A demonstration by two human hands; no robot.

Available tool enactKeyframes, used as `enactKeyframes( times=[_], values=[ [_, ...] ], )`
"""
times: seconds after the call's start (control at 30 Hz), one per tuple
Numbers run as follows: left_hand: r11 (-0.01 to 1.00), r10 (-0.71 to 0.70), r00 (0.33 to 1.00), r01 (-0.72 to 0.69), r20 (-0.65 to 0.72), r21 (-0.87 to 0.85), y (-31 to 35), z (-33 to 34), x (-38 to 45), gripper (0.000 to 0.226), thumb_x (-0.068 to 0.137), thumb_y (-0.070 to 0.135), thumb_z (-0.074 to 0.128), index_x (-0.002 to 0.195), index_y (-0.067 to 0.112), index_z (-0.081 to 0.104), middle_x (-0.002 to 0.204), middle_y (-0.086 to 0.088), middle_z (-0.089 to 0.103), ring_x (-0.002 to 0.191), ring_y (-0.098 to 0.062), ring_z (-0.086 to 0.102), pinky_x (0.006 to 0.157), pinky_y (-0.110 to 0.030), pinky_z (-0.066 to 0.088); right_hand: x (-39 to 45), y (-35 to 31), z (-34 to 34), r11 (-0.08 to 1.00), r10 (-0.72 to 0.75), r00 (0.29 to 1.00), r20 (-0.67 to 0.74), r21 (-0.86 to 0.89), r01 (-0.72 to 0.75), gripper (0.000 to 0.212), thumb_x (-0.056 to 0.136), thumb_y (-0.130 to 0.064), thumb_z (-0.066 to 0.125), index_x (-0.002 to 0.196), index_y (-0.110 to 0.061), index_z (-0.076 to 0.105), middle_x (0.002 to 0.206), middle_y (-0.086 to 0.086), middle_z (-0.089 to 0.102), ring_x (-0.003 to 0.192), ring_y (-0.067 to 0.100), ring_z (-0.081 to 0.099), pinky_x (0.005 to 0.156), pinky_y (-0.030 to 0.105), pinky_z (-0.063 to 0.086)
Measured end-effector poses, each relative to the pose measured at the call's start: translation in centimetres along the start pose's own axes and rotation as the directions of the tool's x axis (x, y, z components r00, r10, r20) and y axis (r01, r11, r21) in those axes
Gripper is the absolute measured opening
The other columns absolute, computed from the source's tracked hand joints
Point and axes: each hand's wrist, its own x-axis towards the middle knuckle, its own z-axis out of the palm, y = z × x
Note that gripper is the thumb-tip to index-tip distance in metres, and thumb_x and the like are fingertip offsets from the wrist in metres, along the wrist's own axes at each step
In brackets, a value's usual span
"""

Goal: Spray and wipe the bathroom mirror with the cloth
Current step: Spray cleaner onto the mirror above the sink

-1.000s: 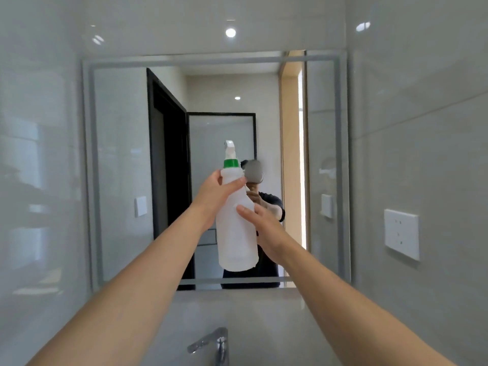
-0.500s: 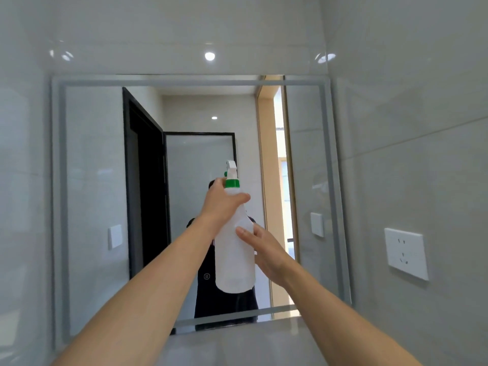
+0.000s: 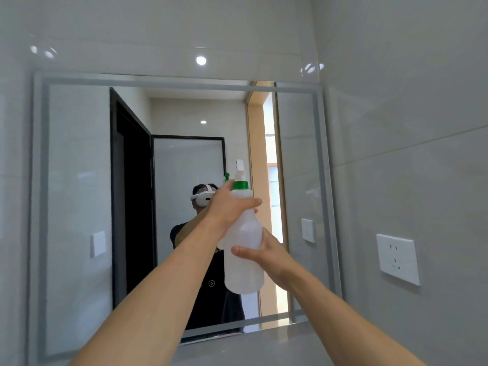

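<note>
The left hand (image 3: 229, 204) is gripping the neck of the spray bottle (image 3: 244, 249), its fingers curling round just under the green collar. The right hand (image 3: 266, 253) is holding the bottle's body lower down, thumb across the near side and fingers wrapping behind. The bottle is standing upright between both hands, its white nozzle above the left hand. The mirror (image 3: 79, 180) is hanging directly beyond the hands. A wall socket (image 3: 398, 258) is sitting to the right of the right hand.

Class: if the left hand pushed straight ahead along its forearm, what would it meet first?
Probably the wall-mounted bathroom mirror; the left hand, gripping the white plastic spray bottle, points at it, though depth is unclear.
</note>
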Motion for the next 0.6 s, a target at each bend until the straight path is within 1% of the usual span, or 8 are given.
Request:
enactKeyframes(
  times=[0.07,0.13,0.2,0.27,0.33,0.43,0.53,0.6],
  values=[
    [1.0,0.024,0.999,-0.024,-0.027,-0.004,0.5,0.8,0.5,0.048,0.062,0.025,0.085,0.103,0.025,0.058,0.101,-0.011,0.069,0.073,-0.023,0.076,0.068,-0.042,0.062,0.2,-0.2,-0.7,1.0,-0.008,1.0,-0.013,-0.011,0.008,0.072,0.069,-0.038,0.086,0.132,-0.027,0.052,0.12,0.003,0.069,0.113,0.024,0.067,0.101,0.051,0.054],
    [0.999,0.051,0.998,-0.051,-0.047,-0.006,1.1,1.6,0.9,0.041,0.066,0.022,0.083,0.099,0.025,0.058,0.099,-0.01,0.068,0.069,-0.022,0.076,0.06,-0.034,0.06,0.3,-0.7,-1.6,1.0,-0.018,1.0,-0.01,-0.025,0.018,0.069,0.07,-0.039,0.086,0.13,-0.03,0.053,0.118,0.001,0.07,0.111,0.023,0.067,0.1,0.051,0.055],
    [0.997,0.075,0.995,-0.075,-0.062,0.004,1.6,2.3,1.0,0.038,0.069,0.022,0.083,0.097,0.027,0.057,0.096,-0.007,0.068,0.066,-0.019,0.075,0.056,-0.029,0.058,0.3,-1.1,-2.4,1.0,-0.016,1.0,-0.02,-0.026,0.016,0.071,0.068,-0.039,0.087,0.129,-0.029,0.053,0.117,0.001,0.07,0.111,0.023,0.068,0.1,0.052,0.054],
    [0.995,0.095,0.993,-0.095,-0.066,0.014,2.2,2.7,1.0,0.036,0.071,0.021,0.082,0.096,0.026,0.057,0.09,-0.005,0.068,0.063,-0.018,0.074,0.053,-0.028,0.057,0.5,-1.2,-2.9,0.999,-0.024,0.999,-0.024,-0.028,0.023,0.075,0.066,-0.039,0.088,0.131,-0.028,0.052,0.12,0.003,0.069,0.113,0.026,0.066,0.101,0.053,0.053],
    [0.994,0.108,0.992,-0.108,-0.06,0.01,2.6,3.1,1.0,0.035,0.072,0.017,0.082,0.096,0.022,0.058,0.085,-0.005,0.068,0.064,-0.022,0.075,0.053,-0.029,0.059,0.5,-1.3,-3.1,0.999,-0.028,0.999,-0.03,-0.035,0.027,0.079,0.065,-0.04,0.088,0.133,-0.027,0.052,0.122,0.005,0.068,0.115,0.027,0.065,0.102,0.053,0.053],
    [0.994,0.109,0.993,-0.109,-0.044,0.007,3.1,3.4,0.9,0.035,0.072,0.014,0.083,0.097,0.018,0.059,0.084,-0.008,0.069,0.068,-0.027,0.075,0.06,-0.036,0.063,0.5,-1.2,-3.4,0.999,-0.032,0.999,-0.044,-0.026,0.031,0.081,0.063,-0.04,0.088,0.134,-0.025,0.051,0.123,0.006,0.068,0.116,0.028,0.065,0.102,0.053,0.052],
    [0.995,0.096,0.995,-0.095,-0.041,0.033,3.1,3.6,1.0,0.037,0.068,0.019,0.084,0.096,0.022,0.06,0.089,-0.009,0.07,0.07,-0.027,0.075,0.066,-0.041,0.063,0.5,-1.0,-3.6,0.999,-0.028,0.998,-0.05,-0.025,0.027,0.079,0.064,-0.041,0.088,0.132,-0.027,0.052,0.12,0.004,0.069,0.114,0.027,0.066,0.101,0.052,0.053],
    [0.996,0.075,0.997,-0.074,-0.023,0.047,3.1,3.5,1.1,0.042,0.064,0.024,0.084,0.098,0.024,0.059,0.091,-0.008,0.07,0.069,-0.025,0.075,0.068,-0.046,0.063,0.5,-0.9,-3.5,0.999,-0.028,0.999,-0.044,-0.028,0.027,0.072,0.066,-0.042,0.087,0.128,-0.032,0.053,0.115,-0.001,0.07,0.111,0.023,0.067,0.099,0.051,0.055]
  ],
)
